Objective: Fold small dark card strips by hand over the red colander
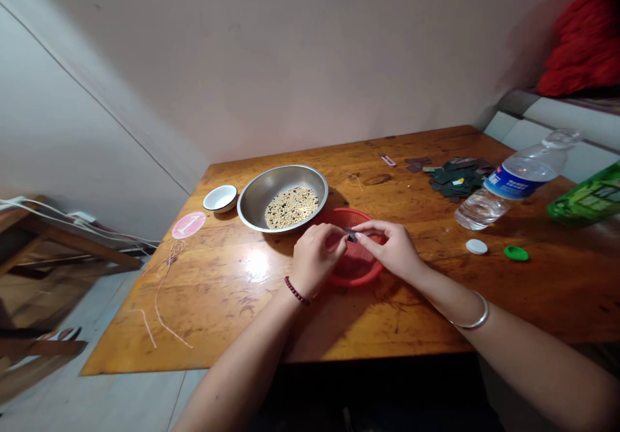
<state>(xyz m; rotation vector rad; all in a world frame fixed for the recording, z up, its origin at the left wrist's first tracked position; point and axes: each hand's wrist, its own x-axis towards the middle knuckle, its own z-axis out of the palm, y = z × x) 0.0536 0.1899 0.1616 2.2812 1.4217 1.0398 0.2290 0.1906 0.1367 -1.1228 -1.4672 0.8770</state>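
My left hand (317, 253) and my right hand (393, 248) meet above a red plastic basket (356, 278). Between them both hands pinch a small dark piece (351, 234), too small to make out fully. The left wrist wears a dark red bead bracelet, the right a silver bangle. Just behind the left hand, a steel bowl (249, 203) holds pale beads mixed with some black ones. To the bowl's left sits a small white dish (220, 197). A pile of dark green flat pieces (458, 179) lies farther back on the right.
On the wooden table (217, 316), a clear water bottle (516, 183) and a green bottle (588, 196) stand at the right, near a white cap (476, 246) and a green cap (516, 253). A pink round tag (188, 225) and loose string (162, 316) lie left. A pink cutter (388, 160) is at the back.
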